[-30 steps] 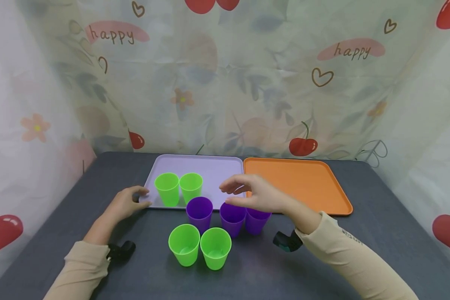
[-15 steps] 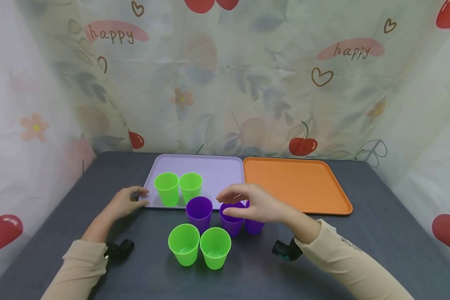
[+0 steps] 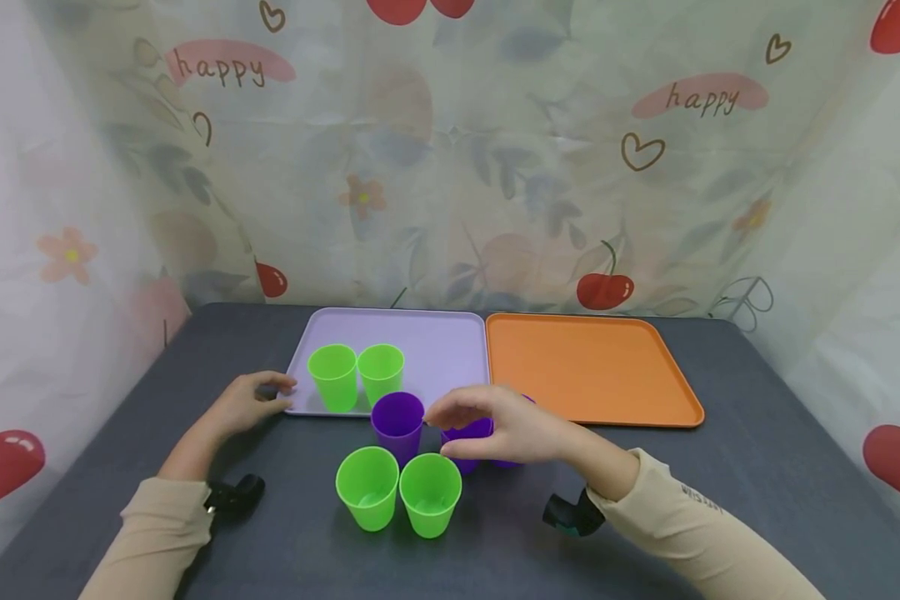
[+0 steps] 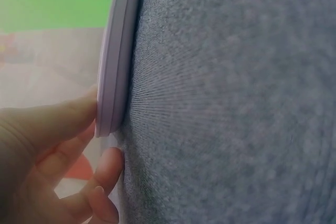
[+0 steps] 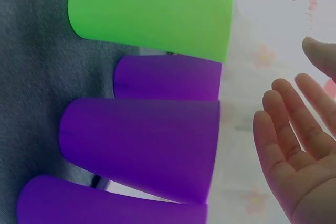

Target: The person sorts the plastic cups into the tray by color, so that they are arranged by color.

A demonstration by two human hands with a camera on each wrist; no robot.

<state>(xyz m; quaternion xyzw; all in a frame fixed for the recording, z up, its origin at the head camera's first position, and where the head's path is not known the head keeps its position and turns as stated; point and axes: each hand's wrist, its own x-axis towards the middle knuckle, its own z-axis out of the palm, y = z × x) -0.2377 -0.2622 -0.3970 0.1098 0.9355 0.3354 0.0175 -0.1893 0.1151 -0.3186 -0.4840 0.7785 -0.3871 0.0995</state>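
My left hand (image 3: 247,406) holds the front left corner of the lavender tray (image 3: 446,350), its thumb against the rim and its fingers bent beside the corner. Two green cups (image 3: 333,379) stand upright on that tray. My right hand (image 3: 506,423) hovers, fingers spread and thumb apart, over the purple cups, holding nothing. One purple cup (image 3: 397,423) shows well; two others are partly hidden behind the hand. In the right wrist view, a gap separates the fingers (image 5: 286,124) from the rims of the purple cups (image 5: 142,145). Two more green cups (image 3: 431,496) stand upright in front.
An orange tray (image 3: 592,367) lies against the right side of the lavender one. All of this sits on a dark cloth-covered table (image 3: 607,554). A patterned curtain (image 3: 450,208) encloses the back and sides, and a thin cable (image 3: 750,300) lies at the far right.
My right hand has come down and toward me over the purple cups, hiding more of the two right ones. The left hand stays at the tray corner, and the cups have not moved.
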